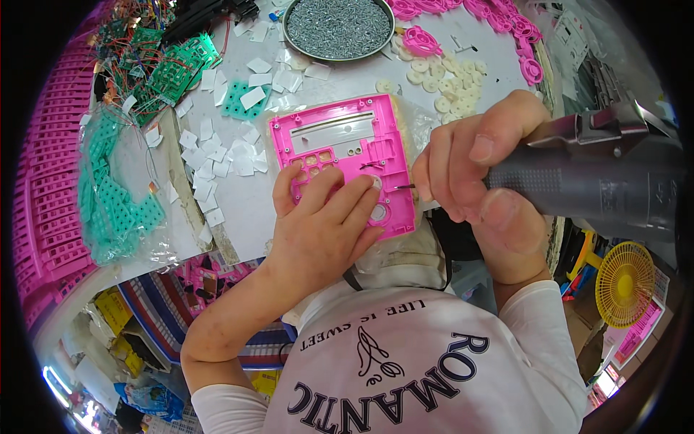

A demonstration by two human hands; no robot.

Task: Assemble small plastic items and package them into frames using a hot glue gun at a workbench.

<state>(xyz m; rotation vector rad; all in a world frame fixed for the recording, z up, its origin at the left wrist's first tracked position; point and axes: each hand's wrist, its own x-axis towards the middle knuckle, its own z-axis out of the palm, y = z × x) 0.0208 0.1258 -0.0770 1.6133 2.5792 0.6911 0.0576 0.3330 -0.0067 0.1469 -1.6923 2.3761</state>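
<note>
A pink plastic casing (397, 141) lies with its inner side up on a padded, plastic-covered block. My left hand (314, 220) holds it down, fingers bent and spread over its lower half, beside the small square button holes. A whitish disc (377, 183) shows at one fingertip. My right hand (481, 155) is wrapped round a dark grey electric screwdriver (578, 181). Its thin bit points left, over the casing's right part; whether the tip touches a screw I cannot tell. A round opening (378, 212) with a pale piece in it sits below the bit.
Beyond the casing stands a round metal tray (287, 32) of screws. White plastic discs (454, 87) and pink parts (531, 69) lie at the far right. Leftward are white square pieces (206, 155), teal rubber keypads (108, 195), green circuit boards (173, 76) and a pink basket (50, 166).
</note>
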